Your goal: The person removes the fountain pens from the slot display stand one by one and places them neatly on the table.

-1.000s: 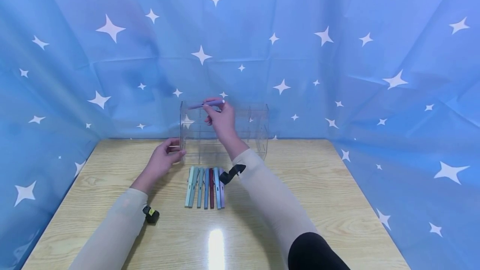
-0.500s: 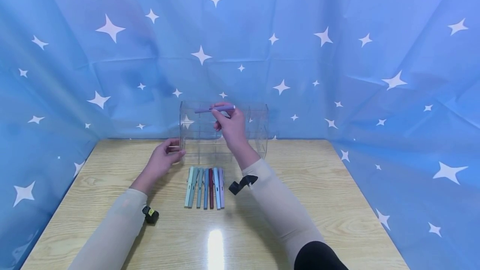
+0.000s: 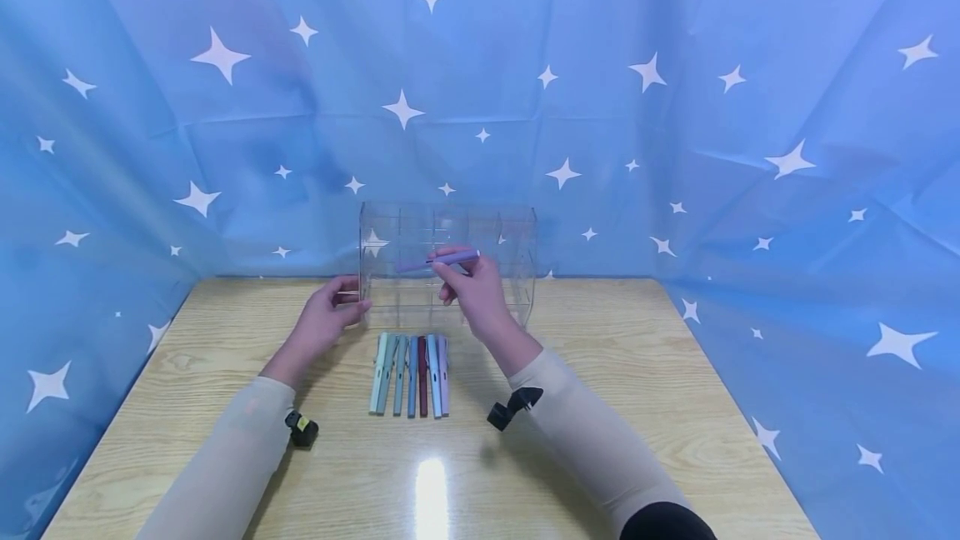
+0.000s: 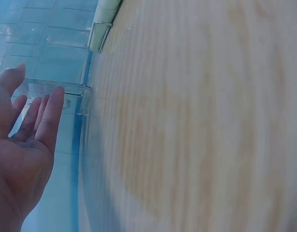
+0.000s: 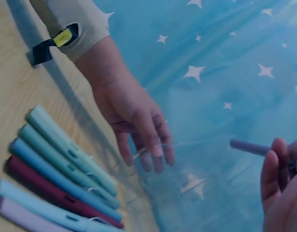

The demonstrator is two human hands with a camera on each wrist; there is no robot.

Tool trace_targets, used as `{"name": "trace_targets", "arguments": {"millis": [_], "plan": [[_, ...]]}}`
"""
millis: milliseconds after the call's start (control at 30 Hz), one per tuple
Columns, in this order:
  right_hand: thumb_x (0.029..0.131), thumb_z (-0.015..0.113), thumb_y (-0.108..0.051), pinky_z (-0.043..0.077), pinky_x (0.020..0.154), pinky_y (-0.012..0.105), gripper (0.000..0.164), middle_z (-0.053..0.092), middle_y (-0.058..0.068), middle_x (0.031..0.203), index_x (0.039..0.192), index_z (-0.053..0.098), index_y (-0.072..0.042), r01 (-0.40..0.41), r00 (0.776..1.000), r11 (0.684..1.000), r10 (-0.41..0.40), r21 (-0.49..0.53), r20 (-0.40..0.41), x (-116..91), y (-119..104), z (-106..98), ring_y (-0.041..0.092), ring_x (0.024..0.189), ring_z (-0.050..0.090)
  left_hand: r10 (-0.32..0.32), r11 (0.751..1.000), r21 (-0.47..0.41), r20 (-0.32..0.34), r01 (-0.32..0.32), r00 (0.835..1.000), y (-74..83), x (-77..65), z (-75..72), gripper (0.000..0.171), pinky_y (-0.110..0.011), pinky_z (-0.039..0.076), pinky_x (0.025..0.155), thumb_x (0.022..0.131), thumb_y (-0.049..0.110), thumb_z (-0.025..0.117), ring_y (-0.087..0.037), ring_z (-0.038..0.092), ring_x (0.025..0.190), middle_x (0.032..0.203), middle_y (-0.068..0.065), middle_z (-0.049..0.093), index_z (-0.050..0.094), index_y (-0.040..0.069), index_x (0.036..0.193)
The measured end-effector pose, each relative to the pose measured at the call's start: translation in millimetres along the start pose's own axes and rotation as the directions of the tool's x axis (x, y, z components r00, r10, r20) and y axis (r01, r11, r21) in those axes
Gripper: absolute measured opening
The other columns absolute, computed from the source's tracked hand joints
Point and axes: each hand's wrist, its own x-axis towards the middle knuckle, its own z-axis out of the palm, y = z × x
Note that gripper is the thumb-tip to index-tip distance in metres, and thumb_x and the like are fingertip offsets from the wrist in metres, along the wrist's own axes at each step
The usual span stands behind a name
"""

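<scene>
A purple pen [image 3: 454, 257] is pinched between my right hand's thumb and fingers, lying nearly level in front of a clear compartment organizer [image 3: 412, 297]. My right hand [image 3: 480, 294] is at the organizer's middle-right in the head view; the right wrist view shows only part of it and one end of the pen. At the organizer's left side, my left hand [image 3: 327, 315] touches the clear wall with fairly straight fingers [image 4: 50, 118]. Several capped pens lie side by side on the table before the organizer, among them a dark red pen [image 3: 423, 377] and a light lilac pen [image 3: 444, 377].
The wooden table [image 3: 600, 407] carries the organizer near its back edge. Right behind hangs a blue curtain [image 3: 600, 123] with white stars, which also runs along both sides. Wrist cameras [image 3: 302, 430] are strapped to both sleeves.
My right hand has come down and to the right with the purple pen, from the organizer's upper part to lower in front of it. The left hand and the pen row stay put.
</scene>
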Motion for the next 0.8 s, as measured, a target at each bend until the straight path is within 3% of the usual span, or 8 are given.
{"name": "trace_targets", "arguments": {"millis": [200,467,633,800], "plan": [[0.105,0.079,-0.009,0.058,0.056,0.024,0.019,0.081,0.01,0.122,0.123,0.077,-0.004,-0.056,0.998,0.998,0.056,0.012,-0.002,-15.1,5.1,-12.3,0.01,0.058,0.064,0.0,1.0,0.012,-0.007,0.0,1.0,-1.5,1.4,-0.3,0.061,-0.031,0.065,0.098,0.109,0.019,0.075,-0.042,0.057,0.14,0.149,-0.026,0.057,0.048,0.002,0.161],[0.105,0.078,-0.009,0.059,0.059,0.023,0.029,0.081,0.013,0.125,0.129,0.073,0.006,-0.102,0.994,0.994,0.103,-0.047,0.022,-33.0,12.7,-31.0,0.01,0.06,0.064,-0.001,1.0,0.004,-0.007,0.001,1.0,0.8,1.3,1.9,0.062,-0.036,0.064,0.101,0.109,0.018,0.075,-0.043,0.057,0.14,0.15,-0.027,0.057,0.047,0.001,0.162],[0.106,0.075,-0.007,0.063,0.065,0.025,0.025,0.08,0.015,0.126,0.129,0.073,0.003,-0.123,0.991,0.99,0.126,-0.064,0.047,-42.0,18.2,-40.6,0.015,0.075,0.073,-0.005,1.0,-0.009,-0.003,0.004,1.0,1.1,0.9,1.4,0.061,-0.045,0.064,0.103,0.109,0.018,0.074,-0.043,0.057,0.141,0.15,-0.027,0.057,0.047,0.001,0.162],[0.108,0.073,-0.006,0.067,0.08,0.031,0.022,0.079,0.013,0.126,0.129,0.073,0.0,-0.122,0.988,0.989,0.129,-0.083,0.083,-48.2,23.3,-44.8,0.021,0.098,0.076,-0.007,1.0,-0.011,0.001,0.007,1.0,-0.1,-0.3,2.1,0.062,-0.044,0.064,0.103,0.111,0.018,0.072,-0.044,0.056,0.142,0.153,-0.027,0.055,0.044,0.001,0.164]]}}
